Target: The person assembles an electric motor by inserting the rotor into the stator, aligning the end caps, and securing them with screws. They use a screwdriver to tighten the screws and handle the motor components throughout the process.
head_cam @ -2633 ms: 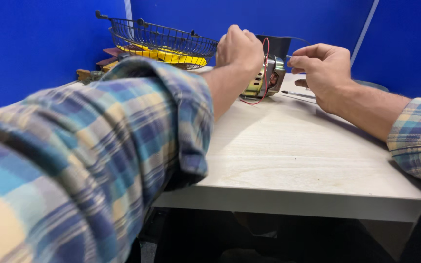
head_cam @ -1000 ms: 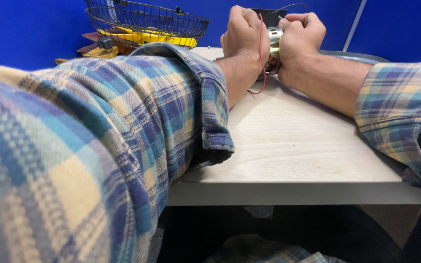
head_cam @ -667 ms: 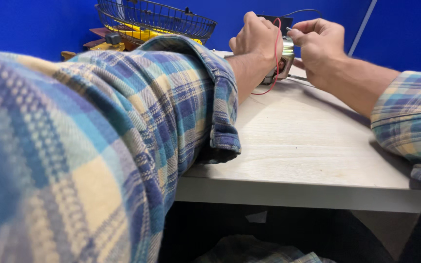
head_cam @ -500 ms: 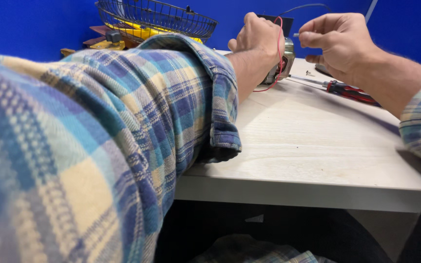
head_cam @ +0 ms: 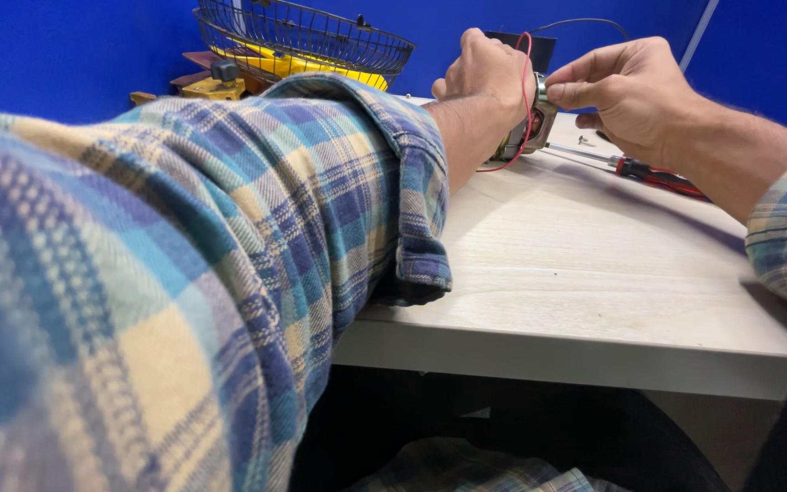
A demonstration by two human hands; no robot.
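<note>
1. The near left of the view is filled by the plaid sleeve [head_cam: 184,273] of the left arm, which is stretched across the table [head_cam: 594,282] toward its far edge.
2. The table, pale and wood-grained, is set against a blue wall [head_cam: 47,55]; its near right part is bare.
3. A wire basket [head_cam: 302,36] is seen at the far left, over yellow parts [head_cam: 293,64] and wooden blocks [head_cam: 202,87].
4. The left hand [head_cam: 485,77] is closed around the motor [head_cam: 526,128], which is held at the far middle of the table; much of the motor is hidden by the fist.
5. The right hand [head_cam: 630,96] is placed just right of the motor, thumb and forefinger pinched narrowly at its metal end; what is pinched cannot be told.
6. A screwdriver [head_cam: 649,171] with a red and black handle is laid on the table under the right wrist. Half a second ago the right hand was raised clear of the motor; it is now brought back against it, so work on the motor's end is judged to be resumed by fingers alone, with the tool left aside.
7. A thin red wire [head_cam: 528,100] is looped over the left hand and down to the table.
8. Small screws [head_cam: 583,139] are scattered just beyond the screwdriver shaft.
</note>
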